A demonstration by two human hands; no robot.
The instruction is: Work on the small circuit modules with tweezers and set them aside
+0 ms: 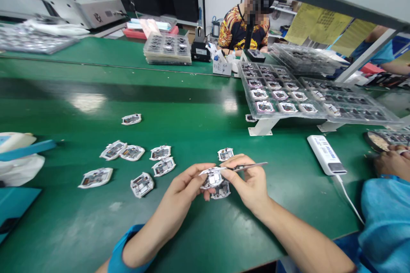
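Note:
My left hand (187, 185) grips a white-framed watch module (212, 177) with a small circuit board showing, thumb and fingers at its left edge. Between the fingers of my right hand (248, 181) is a pair of metal tweezers (251, 166), its flat end sticking out to the right. The tips are at the module's upper right, though my fingers partly hide them. Just under the held module lies a second module (221, 190) on the green table. Another module (225, 154) rests right behind my hands.
Several loose modules (142, 184) are scattered to the left on the green table (80, 217). A clear compartment tray (285, 116) of modules stands on white brackets at right. A white corded device (326, 155) lies below it. A co-worker's hand (393, 162) is at far right; another person sits opposite.

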